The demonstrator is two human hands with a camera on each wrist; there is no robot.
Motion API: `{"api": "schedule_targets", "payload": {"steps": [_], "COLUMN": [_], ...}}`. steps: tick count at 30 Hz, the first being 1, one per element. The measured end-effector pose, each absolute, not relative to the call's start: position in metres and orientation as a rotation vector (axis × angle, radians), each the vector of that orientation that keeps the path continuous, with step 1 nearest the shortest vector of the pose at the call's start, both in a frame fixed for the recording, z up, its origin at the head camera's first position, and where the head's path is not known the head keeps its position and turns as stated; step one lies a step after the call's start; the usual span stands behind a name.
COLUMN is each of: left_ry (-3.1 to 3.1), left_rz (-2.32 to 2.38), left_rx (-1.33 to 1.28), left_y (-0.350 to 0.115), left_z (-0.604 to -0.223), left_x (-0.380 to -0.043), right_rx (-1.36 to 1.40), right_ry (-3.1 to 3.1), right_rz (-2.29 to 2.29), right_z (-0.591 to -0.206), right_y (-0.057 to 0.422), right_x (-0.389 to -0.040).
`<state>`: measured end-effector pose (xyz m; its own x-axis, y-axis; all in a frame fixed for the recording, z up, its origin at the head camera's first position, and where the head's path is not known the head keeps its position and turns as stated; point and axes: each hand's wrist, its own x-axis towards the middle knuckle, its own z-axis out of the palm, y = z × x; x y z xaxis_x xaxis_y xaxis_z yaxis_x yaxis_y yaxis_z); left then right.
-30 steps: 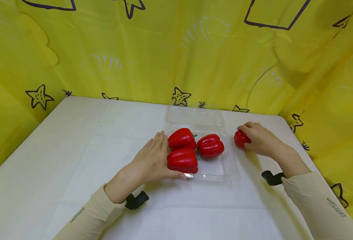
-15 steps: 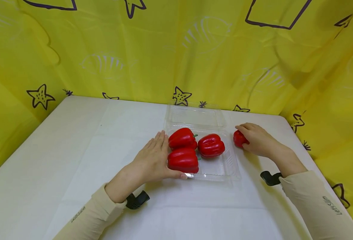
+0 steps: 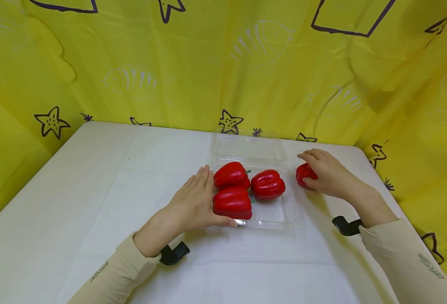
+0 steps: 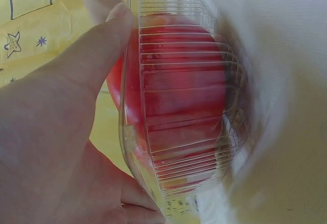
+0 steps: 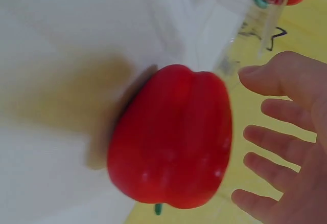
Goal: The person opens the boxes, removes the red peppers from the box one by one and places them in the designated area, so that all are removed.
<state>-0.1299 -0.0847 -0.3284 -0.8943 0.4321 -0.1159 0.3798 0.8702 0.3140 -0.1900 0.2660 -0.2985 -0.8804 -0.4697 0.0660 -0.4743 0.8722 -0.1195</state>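
A clear plastic clamshell container [image 3: 276, 223] lies with its lid [image 3: 247, 147] folded back. Two red bell peppers [image 3: 232, 175] sit at its left, one behind the other, and a third bell pepper [image 3: 267, 184] is to their right. My left hand [image 3: 193, 200] lies along the container's left side, fingers straight, thumb on the front rim; the left wrist view shows the ribbed wall [image 4: 179, 96]. Just right of the container, another bell pepper [image 5: 171, 137] rests on the table. Beside and over it is my right hand [image 5: 294, 137], its spread fingers apart from the pepper in the right wrist view.
A white cloth [image 3: 105, 177] covers the table. Yellow patterned curtains [image 3: 193, 63] hang close behind and along the right side. The table's back edge runs just behind the open lid.
My right hand's fingers, closer around the outer pepper before, are now spread and slightly raised from it. That pepper has barely moved. My left hand stays at the container.
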Motion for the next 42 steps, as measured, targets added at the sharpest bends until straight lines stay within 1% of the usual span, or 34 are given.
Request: {"api": "schedule_targets", "payload": {"steps": [8, 17, 30, 42], "left_ry": [2.857, 2.846, 2.851, 2.849], "left_rz": [0.435, 0.454, 0.447, 0.466], "left_rx": [0.624, 0.617, 0.617, 0.622], "left_y": [-0.085, -0.086, -0.086, -0.086], "left_z": [-0.327, -0.328, -0.328, -0.327], "left_x": [-0.129, -0.129, -0.129, -0.129], "right_rx": [0.847, 0.971, 1.166, 1.216], "right_ry": [-2.921, -2.841, -2.926, -2.96], "right_rz": [0.249, 0.231, 0.209, 0.046], "right_z": [-0.284, -0.278, -0.292, -0.303], "right_y": [0.244, 0.216, 0.187, 0.175], "right_x": [-0.18, -0.168, -0.156, -0.16]}}
